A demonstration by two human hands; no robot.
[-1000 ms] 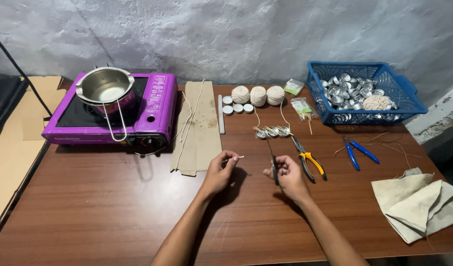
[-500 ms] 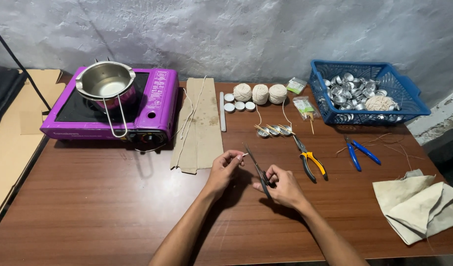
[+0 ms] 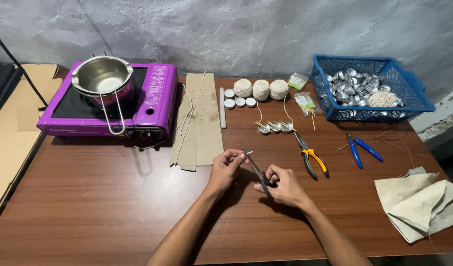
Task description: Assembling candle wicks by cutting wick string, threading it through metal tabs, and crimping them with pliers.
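In the head view, a short white piece of wick point(image 3: 248, 153) is pinched between the fingers of the left hand point(image 3: 225, 167), just above the brown wooden tabletop point(image 3: 88, 197). A pair of small dark-handled scissors point(image 3: 258, 171) is gripped by the clenched fingers of the right hand point(image 3: 283, 184), with the blades pointing up and left so that their tips lie right at the wick.

Compared with a second ago, when the two hands were held apart, the right hand has been brought in toward the left and the scissors have been turned onto the wick; a cut appears to be in hand, though it cannot be told whether the blades are touching it.

Behind the hands, a strip of brown cardboard point(image 3: 202, 118) with lengths of white string on it is laid beside a purple portable gas stove point(image 3: 152, 106) carrying a steel pot point(image 3: 102, 76). Three balls of white twine point(image 3: 261, 89), yellow-handled pliers point(image 3: 312, 160), blue-handled cutters point(image 3: 362, 150), a blue plastic basket point(image 3: 413, 103) of metal cups and a folded beige cloth point(image 3: 418, 202) are seen further right.
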